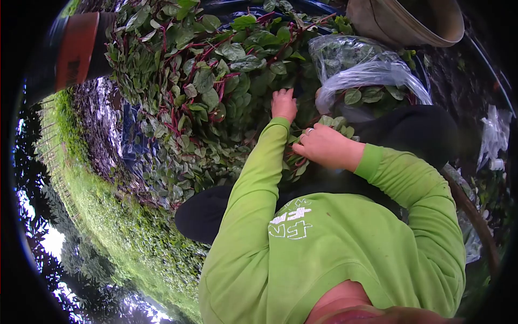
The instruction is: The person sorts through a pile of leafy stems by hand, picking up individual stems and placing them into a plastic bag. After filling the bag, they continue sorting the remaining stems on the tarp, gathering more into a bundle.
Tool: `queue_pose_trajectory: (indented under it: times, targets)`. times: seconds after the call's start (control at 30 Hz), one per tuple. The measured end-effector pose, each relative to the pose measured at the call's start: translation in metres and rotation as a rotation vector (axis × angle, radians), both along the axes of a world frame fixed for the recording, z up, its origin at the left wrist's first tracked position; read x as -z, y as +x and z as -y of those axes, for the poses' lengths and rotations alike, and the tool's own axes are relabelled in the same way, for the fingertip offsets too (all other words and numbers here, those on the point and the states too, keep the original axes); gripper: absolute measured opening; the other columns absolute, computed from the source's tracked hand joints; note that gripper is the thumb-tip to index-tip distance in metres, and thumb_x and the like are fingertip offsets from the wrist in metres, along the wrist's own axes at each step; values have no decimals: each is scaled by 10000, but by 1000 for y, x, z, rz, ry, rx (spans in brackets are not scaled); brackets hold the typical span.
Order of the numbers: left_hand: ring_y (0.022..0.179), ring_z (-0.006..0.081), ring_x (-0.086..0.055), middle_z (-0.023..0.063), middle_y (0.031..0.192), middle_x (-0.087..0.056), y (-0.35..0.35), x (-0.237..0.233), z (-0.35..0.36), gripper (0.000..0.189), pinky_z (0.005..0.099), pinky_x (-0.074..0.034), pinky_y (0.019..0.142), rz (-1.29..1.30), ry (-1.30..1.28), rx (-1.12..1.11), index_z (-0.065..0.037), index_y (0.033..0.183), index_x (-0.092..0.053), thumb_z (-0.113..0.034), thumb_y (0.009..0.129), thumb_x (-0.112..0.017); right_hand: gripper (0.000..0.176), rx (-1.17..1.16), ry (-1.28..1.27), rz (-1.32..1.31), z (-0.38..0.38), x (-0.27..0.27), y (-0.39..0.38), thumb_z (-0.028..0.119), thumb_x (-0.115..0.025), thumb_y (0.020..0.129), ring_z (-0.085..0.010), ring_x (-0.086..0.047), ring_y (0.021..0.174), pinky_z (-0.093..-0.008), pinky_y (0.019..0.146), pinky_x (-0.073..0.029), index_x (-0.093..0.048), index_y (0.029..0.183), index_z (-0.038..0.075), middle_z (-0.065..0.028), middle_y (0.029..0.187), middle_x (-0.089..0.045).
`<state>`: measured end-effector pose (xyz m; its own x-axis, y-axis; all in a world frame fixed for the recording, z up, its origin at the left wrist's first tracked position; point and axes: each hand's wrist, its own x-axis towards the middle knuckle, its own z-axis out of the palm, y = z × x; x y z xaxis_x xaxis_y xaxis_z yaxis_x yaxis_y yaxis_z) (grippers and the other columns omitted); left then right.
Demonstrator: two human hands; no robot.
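Observation:
A big heap of red-stemmed leafy greens (205, 81), which look like Malabar spinach, spreads in front of me. My left hand (284, 104) reaches into its near edge, fingers curled down among the leaves; whatever they grip is hidden. Closer to my body, my right hand (326, 146), with a ring on one finger, is closed around a bunch of leaves (337, 125). Some of that bunch sticks out above and below the hand. Just beyond the right hand lies a clear plastic bag (367, 70) with similar greens inside.
A pale bucket (404, 21) stands tilted at the far right. Dark clothed knees (205, 213) flank the work area. At the far left is a dark cylinder with a red-brown band (78, 48). Crumpled plastic (493, 137) and a curved branch (475, 216) lie on the right.

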<state>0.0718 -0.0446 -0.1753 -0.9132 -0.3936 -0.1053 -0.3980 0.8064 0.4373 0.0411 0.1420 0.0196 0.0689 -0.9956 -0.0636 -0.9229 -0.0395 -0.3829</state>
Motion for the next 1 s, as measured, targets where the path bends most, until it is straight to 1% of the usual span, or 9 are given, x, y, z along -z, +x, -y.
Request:
queue_pose_trajectory:
  times: [0.2, 0.3, 0.47, 0.57, 0.63, 0.8, 0.87, 0.9, 1.0]
  targets:
    - [1102, 361, -625, 163, 1196, -667, -10, -2, 15, 379, 438, -508, 971, 139, 317, 29, -116, 1221, -743, -204, 853, -753, 183, 23, -57, -10, -5, 3, -5, 189, -663, 834, -243, -665, 871, -385, 740, -473, -634, 1003, 128, -45, 851, -655]
    - [1012, 154, -649, 34, 1095, -706, 20, -24, 27, 314, 297, -501, 905, 145, 910, -88, -25, 1234, -724, -110, 933, -696, 242, 46, -82, 0, -9, 13, -13, 170, -643, 848, -245, -661, 898, -385, 746, -475, -634, 1084, 117, -44, 883, -658]
    - [939, 138, -660, 41, 1044, -743, 73, -82, 24, 258, 294, -502, 854, 435, 1673, -369, -45, 1119, -751, -160, 943, -602, 368, 143, -32, -54, -9, 21, -19, 154, -630, 852, -258, -640, 989, -387, 772, -492, -628, 1207, 56, -75, 1026, -655]
    - [942, 149, -667, 44, 1042, -740, 62, -140, 10, 277, 315, -509, 855, 432, 1512, -482, -49, 1067, -749, -196, 956, -542, 347, 222, -111, -66, -7, 15, -9, 165, -687, 818, -271, -627, 1084, -415, 791, -517, -656, 1145, 53, -88, 1103, -655]
    - [961, 153, -665, 50, 1008, -723, 63, -151, 6, 256, 316, -509, 875, 373, 1137, -208, -24, 1027, -731, -207, 974, -560, 322, 273, -187, -108, -4, 3, -6, 151, -707, 802, -266, -637, 1087, -431, 807, -522, -678, 1111, 64, -76, 1079, -678]
    - [991, 143, -652, 70, 1041, -729, 71, -110, 35, 298, 324, -499, 932, 34, 953, 87, 6, 1085, -720, -237, 1019, -561, 273, 295, -11, -17, -1, -7, -15, 133, -690, 784, -283, -661, 1006, -433, 811, -525, -698, 1051, 78, -86, 982, -698]
    - [985, 136, -648, 76, 1083, -732, 57, -152, 30, 342, 330, -497, 949, -149, 673, 161, 15, 1152, -714, -264, 1046, -547, 230, 359, -33, -6, -6, -42, -35, 137, -682, 775, -319, -672, 984, -432, 818, -529, -707, 997, 88, -118, 968, -698]
    - [1101, 277, -649, 129, 1168, -727, 51, -161, 41, 313, 375, -486, 995, -204, 632, 14, -27, 1172, -740, -228, 1062, -526, 238, 422, -109, -7, -12, -62, -48, 133, -678, 770, -338, -675, 969, -449, 819, -534, -704, 1001, 84, -131, 959, -694]
    - [998, 220, -636, 113, 1179, -692, 60, -176, 73, 404, 353, -504, 922, -740, 470, -381, 31, 1316, -642, -271, 1065, -544, 380, 607, -253, -127, -31, -134, -94, 146, -743, 732, -376, -670, 927, -474, 826, -542, -668, 1099, 85, -137, 945, -686]
